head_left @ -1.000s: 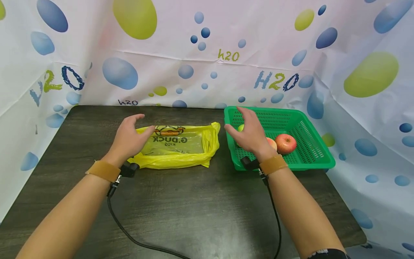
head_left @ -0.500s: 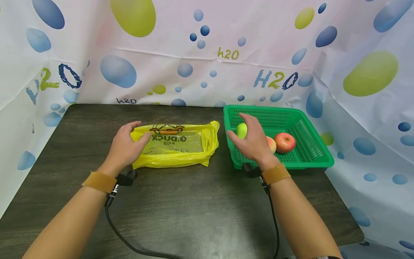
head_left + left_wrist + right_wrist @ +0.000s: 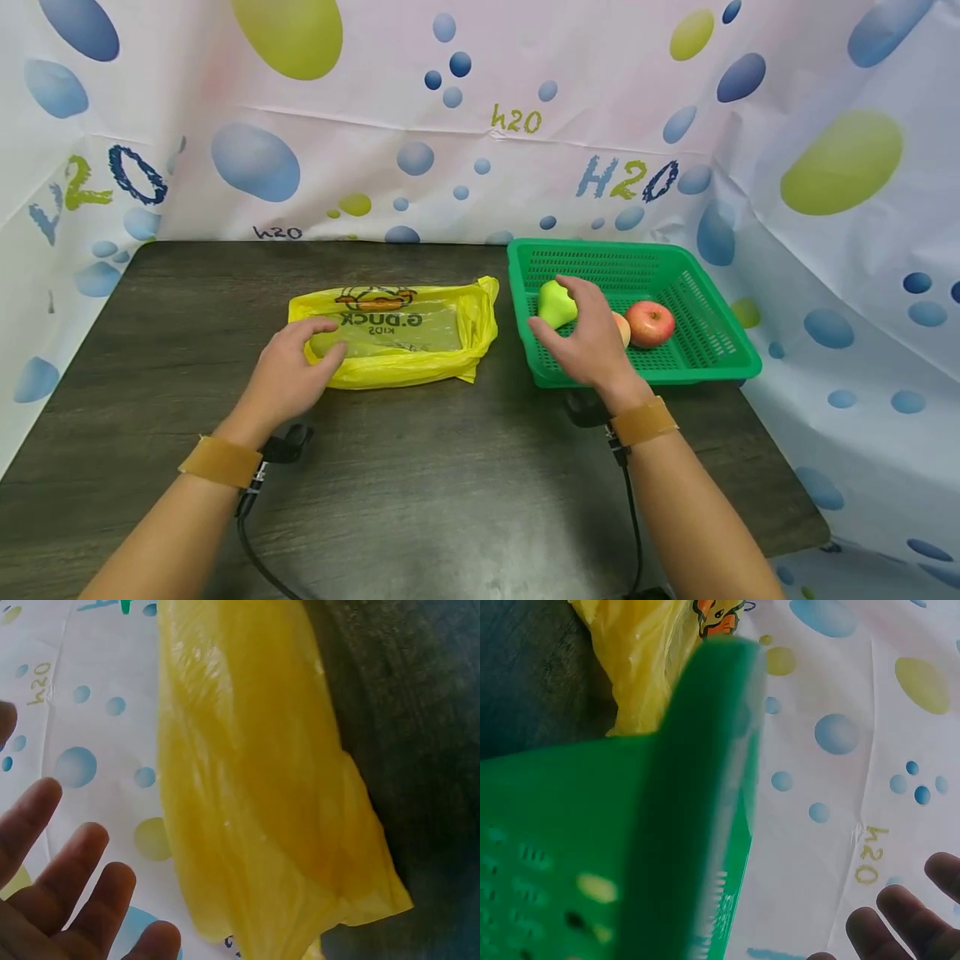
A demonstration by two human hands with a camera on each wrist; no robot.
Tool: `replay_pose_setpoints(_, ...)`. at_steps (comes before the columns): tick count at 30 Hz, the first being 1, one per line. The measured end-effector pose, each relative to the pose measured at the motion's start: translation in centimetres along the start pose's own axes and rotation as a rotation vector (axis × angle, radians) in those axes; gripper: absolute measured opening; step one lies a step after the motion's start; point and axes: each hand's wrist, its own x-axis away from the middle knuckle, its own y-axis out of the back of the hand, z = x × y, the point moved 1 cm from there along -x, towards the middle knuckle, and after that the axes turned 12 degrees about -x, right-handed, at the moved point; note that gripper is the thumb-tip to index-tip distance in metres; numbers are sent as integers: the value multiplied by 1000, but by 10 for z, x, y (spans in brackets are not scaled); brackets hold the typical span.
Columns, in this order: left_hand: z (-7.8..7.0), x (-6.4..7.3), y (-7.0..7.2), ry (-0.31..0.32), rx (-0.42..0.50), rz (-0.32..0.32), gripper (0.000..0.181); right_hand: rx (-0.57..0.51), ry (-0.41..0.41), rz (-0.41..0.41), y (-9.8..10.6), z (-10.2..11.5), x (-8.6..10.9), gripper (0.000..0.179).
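A yellow plastic bag (image 3: 405,371) with a duck print lies on the table, its mouth spread open. My left hand (image 3: 285,375) hovers at the bag's near left corner, thumb and fingers apart and holding nothing. In the left wrist view the fingers (image 3: 64,877) are spread beside the bag (image 3: 247,765). My right hand (image 3: 588,337) is over the left part of a green basket (image 3: 720,333), fingers loosely bent with nothing between them. Beside it in the basket are a green pear (image 3: 555,302), a red apple (image 3: 650,324) and a paler fruit (image 3: 622,330), partly hidden by the hand.
The dark wooden table (image 3: 427,483) carries both the bag and the basket. A white curtain (image 3: 360,100) with blue and green dots stands behind and at the sides. Black cables (image 3: 258,558) run from the wrist cameras toward the near edge.
My left hand has drawn back toward me from over the bag's left end. The right hand has shifted slightly nearer and rightward over the basket, uncovering the pear. The head view has turned a little right.
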Motion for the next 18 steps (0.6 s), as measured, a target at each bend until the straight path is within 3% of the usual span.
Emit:
replay_pose_setpoints(8, 6, 0, -12, -57, -41, 13, 48, -11, -74, -4, 2, -11, 17, 71)
replay_pose_setpoints(18, 8, -1, -21, -69, -70, 6, 45, 6, -87, -18, 5, -23, 30, 70)
